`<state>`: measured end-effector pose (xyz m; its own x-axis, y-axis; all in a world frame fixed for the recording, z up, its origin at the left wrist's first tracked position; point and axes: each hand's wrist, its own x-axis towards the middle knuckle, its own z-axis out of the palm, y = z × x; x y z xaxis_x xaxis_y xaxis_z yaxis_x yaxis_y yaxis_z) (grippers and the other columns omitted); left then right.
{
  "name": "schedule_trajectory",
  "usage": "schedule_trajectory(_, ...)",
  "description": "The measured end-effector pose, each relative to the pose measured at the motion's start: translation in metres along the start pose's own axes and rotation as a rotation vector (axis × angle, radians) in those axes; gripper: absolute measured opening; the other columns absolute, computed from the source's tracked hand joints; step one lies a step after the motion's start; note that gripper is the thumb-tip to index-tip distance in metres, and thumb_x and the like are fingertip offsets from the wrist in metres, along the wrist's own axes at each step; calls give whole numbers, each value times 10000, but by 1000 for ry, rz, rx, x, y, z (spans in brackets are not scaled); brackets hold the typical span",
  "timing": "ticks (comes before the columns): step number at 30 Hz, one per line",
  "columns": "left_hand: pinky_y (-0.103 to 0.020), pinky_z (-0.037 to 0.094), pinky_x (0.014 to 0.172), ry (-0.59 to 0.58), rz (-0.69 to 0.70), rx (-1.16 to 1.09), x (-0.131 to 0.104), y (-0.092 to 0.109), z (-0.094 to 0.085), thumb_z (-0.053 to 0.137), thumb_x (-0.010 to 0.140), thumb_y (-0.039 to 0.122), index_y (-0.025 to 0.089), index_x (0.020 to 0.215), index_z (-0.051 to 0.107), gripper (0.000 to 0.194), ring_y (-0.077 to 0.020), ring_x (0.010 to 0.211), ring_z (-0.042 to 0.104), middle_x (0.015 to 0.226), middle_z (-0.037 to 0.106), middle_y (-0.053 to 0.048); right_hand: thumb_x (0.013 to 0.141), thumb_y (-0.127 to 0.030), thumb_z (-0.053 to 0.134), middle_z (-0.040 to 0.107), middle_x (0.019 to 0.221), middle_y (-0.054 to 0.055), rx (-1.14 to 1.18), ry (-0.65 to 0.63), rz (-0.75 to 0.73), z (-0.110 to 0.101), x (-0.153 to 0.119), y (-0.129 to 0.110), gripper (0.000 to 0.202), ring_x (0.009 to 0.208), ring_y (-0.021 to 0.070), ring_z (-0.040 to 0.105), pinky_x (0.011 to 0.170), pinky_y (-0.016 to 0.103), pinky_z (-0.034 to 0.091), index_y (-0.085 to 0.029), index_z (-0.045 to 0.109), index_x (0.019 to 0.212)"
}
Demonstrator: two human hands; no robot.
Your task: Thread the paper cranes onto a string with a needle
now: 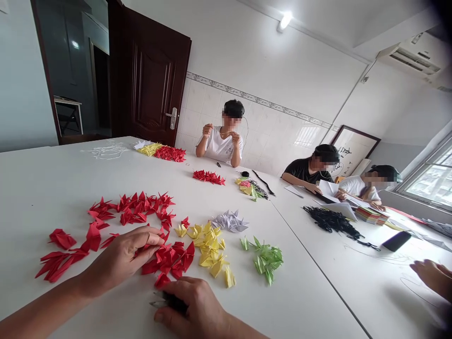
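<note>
My left hand (130,252) reaches over a pile of red folded paper cranes (171,259), thumb and fingers closed together at a red paper crane. The fingertips partly cover what they pinch. In my right hand (197,303) is a pair of small black-handled snips (173,301), their pointed metal tips facing left near the table. A single red crane lies just beyond the tips. More red cranes (141,205) spread behind and left of my left hand. Yellow cranes (210,245), green cranes (266,259) and white-lilac cranes (230,221) form separate groups to the right.
The white table (307,292) has a seam running diagonally. Across it sits a person (224,141) holding a thread; two others (310,169) handle paper at right. Black cords (328,221), a dark box (396,241) and another person's hand (432,275) are at right.
</note>
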<state>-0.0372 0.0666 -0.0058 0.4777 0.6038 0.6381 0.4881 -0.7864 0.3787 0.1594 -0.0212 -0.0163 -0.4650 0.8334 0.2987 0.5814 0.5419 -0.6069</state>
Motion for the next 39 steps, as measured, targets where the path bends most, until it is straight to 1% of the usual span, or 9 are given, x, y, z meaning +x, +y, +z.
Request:
schedule_trajectory(9,-170,518,747,-2,26,-18,1,-1,1,543,806,267,225,853,625,104,-145,859,658,943,677,-19,728,-234,665,478,643,-42,15,-12,15,-3,0,-2,123,556,99,416,518,176,344,-195,638,841)
schedule_trajectory(13,-167,521,724,8,19,-42,1,3,-1,532,809,225,218,842,630,103,-137,829,663,927,683,-18,726,-206,656,548,678,-21,77,-23,14,-2,-1,-1,145,580,110,476,523,172,375,-186,647,869)
schedule_trajectory(16,-194,519,746,19,27,-50,1,10,-5,507,809,171,193,821,630,125,-147,873,652,930,682,-42,816,-249,551,603,738,19,118,54,-22,1,-5,1,148,619,130,527,575,190,424,-173,632,912)
schedule_trajectory(20,-207,523,709,4,5,-114,2,19,-7,506,789,107,177,784,627,139,-135,837,647,886,678,-47,866,-301,483,645,771,63,155,252,-19,3,-8,4,228,671,160,586,610,222,468,-149,616,973)
schedule_trajectory(23,-227,523,711,-21,-6,-152,3,26,-8,514,784,92,173,761,624,139,-135,831,644,902,676,-54,874,-329,483,678,819,77,169,325,41,4,-8,7,255,705,172,627,627,230,496,-153,620,998)
schedule_trajectory(26,-237,519,731,-59,44,-196,3,33,-7,501,786,68,170,753,631,169,-136,845,637,905,676,-59,872,-367,491,698,849,85,169,358,111,4,-7,9,294,725,185,646,643,240,512,-151,629,1015)
schedule_trajectory(31,-235,513,744,-96,120,-244,-1,39,-3,490,755,6,169,786,634,220,-134,850,625,912,673,-59,875,-401,470,699,795,71,172,334,138,3,-6,10,322,672,179,634,598,237,506,-151,645,976)
schedule_trajectory(35,-239,510,746,-139,142,-262,-3,41,-1,496,766,13,170,800,626,207,-129,842,620,928,669,-58,877,-377,473,692,807,63,164,325,115,2,-6,10,297,703,176,625,628,232,494,-150,642,966)
schedule_trajectory(39,-252,507,744,-155,144,-253,-3,41,0,481,784,28,176,811,616,202,-132,850,613,939,662,-56,881,-376,465,649,694,34,145,301,123,1,-3,8,280,623,157,581,579,219,466,-156,636,858)
